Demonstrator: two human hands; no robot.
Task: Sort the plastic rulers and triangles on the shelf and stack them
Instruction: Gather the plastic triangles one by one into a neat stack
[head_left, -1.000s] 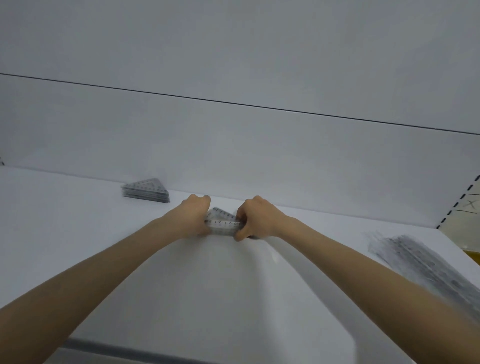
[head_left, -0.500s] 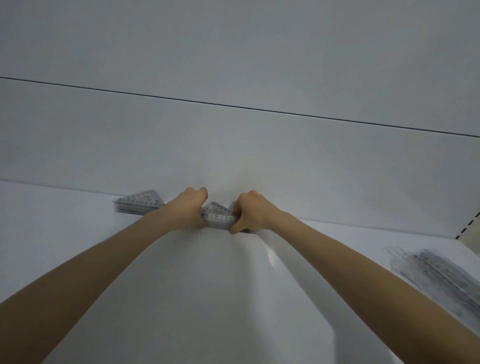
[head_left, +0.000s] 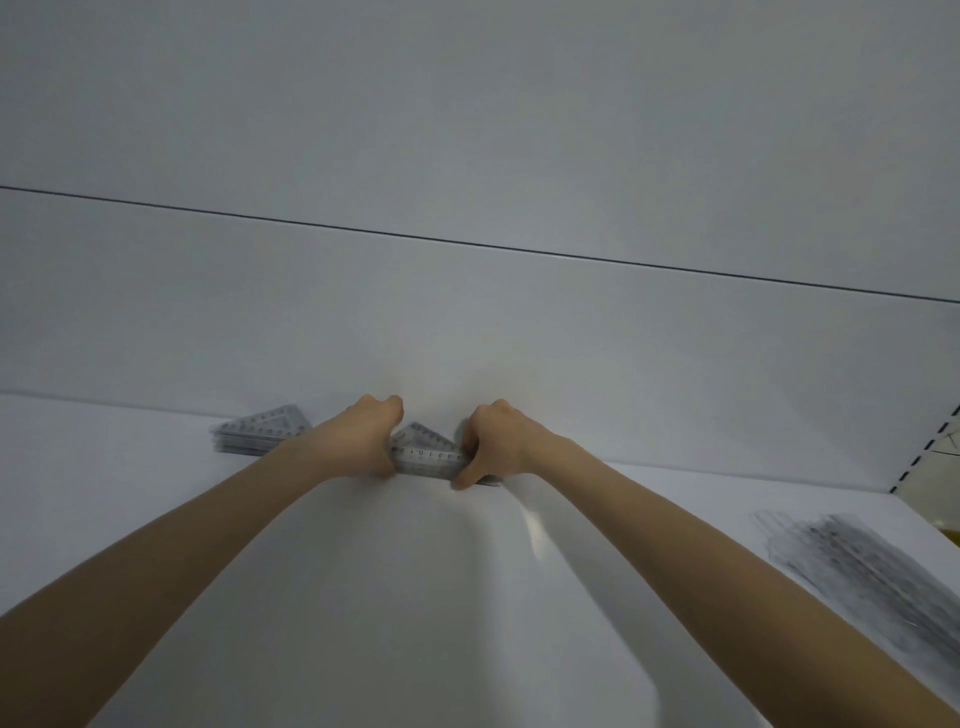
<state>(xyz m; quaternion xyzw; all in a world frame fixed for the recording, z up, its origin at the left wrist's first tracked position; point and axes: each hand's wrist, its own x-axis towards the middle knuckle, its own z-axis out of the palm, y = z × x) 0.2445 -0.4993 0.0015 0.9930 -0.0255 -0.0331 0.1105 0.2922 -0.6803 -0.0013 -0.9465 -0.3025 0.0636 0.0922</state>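
The left hand (head_left: 363, 441) and right hand (head_left: 493, 447) curl round opposite ends of a triangle stack (head_left: 423, 449) near the back wall (head_left: 467, 338), its long edge facing the camera. A second triangle stack (head_left: 260, 436) lies just left. Blurred rulers (head_left: 872, 582) lie well apart at the right, with white shelf (head_left: 130, 519) surface between.

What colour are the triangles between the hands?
The triangles are clear, greyish plastic with dark scale marks; head view.

Left grip (head_left: 366, 441), right grip (head_left: 498, 447), seemingly bare
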